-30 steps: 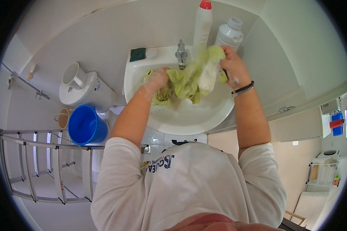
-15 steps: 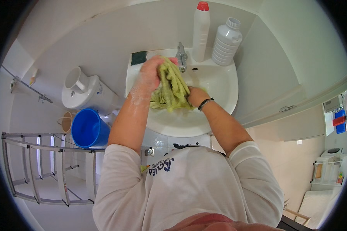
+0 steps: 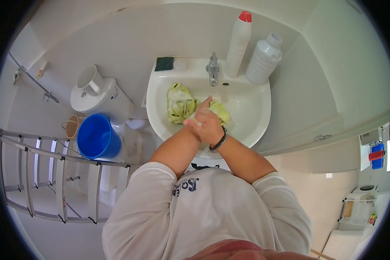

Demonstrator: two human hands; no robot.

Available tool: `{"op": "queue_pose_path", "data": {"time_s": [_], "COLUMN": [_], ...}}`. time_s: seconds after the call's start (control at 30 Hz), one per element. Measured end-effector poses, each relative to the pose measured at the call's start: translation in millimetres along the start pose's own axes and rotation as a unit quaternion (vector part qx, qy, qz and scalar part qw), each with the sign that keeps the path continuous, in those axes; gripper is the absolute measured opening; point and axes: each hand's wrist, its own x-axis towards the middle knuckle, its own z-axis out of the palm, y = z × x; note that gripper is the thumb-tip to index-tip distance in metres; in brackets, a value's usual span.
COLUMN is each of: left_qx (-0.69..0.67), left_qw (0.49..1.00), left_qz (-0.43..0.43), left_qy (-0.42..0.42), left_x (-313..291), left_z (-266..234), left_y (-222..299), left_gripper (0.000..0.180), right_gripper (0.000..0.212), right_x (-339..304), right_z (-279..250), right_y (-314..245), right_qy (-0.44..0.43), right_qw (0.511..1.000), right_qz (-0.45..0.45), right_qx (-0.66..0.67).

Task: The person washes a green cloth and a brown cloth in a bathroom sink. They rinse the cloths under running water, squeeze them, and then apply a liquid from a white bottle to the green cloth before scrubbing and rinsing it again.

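Observation:
A soapy yellow-green cloth point(image 3: 180, 104) lies crumpled in the white sink point(image 3: 247, 112), part of it showing beyond my hands. Over the basin's front half, my right hand point(image 3: 210, 127), with a dark beaded bracelet on its wrist, is wrapped across my left wrist. Some suds cling near its fingers. My left hand point(image 3: 205, 104) points away from me over the cloth, its visible fingers stretched out and mostly hidden behind the right hand. The chrome tap point(image 3: 212, 71) stands just beyond; no stream of water shows.
A white bottle with a red cap point(image 3: 239, 45) and an uncapped white jug point(image 3: 265, 60) stand on the sink's back right. A dark green scouring pad point(image 3: 164, 64) sits back left. Leftward are a blue bucket point(image 3: 99, 137), a white pitcher point(image 3: 90, 80) and a metal ladder point(image 3: 60, 182).
Both hands have let go of the cloth, which has dropped into the basin. They have drawn nearer to me and come together, right hand over left wrist.

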Motion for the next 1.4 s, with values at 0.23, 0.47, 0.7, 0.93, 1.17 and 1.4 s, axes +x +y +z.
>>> {"op": "queue_pose_path", "data": {"time_s": [0.23, 0.47, 0.7, 0.93, 1.17, 1.4], "left_qx": [0.027, 0.025, -0.056, 0.075, 0.119, 0.686], "left_qw": [0.984, 0.99, 0.977, 0.97, 0.979, 0.727], "left_qz": [-0.059, -0.082, -0.128, -0.129, -0.134, -0.024], "left_qy": [0.165, 0.112, -0.159, 0.192, 0.094, -0.007], "left_x": [13.3, 12.4, 20.4, 16.0, 18.5, 9.1], "left_z": [37.2, 27.3, -8.5, 50.9, 36.4, 48.7], "left_y": [-4.3, 7.3, 9.1, 17.2, 31.8, 32.1], "left_gripper": [0.023, 0.021, 0.022, 0.028, 0.032, 0.037], "right_gripper": [0.016, 0.013, 0.009, 0.018, 0.028, 0.026], "right_x": [-0.2, -9.4, -9.1, 7.1, -18.2, 8.2], "right_z": [-17.3, 13.1, 11.4, -38.6, -44.9, -86.9], "right_y": [66.1, 55.3, 48.9, 97.1, 84.1, 81.4], "right_qy": [0.069, -0.076, -0.054, -0.108, -0.135, 0.039], "right_qw": [0.967, 0.964, 0.973, 0.912, 0.948, 0.883], "right_qz": [0.123, -0.073, 0.025, 0.034, 0.26, 0.39], "right_qx": [-0.213, -0.245, -0.224, -0.395, -0.125, 0.258]}}
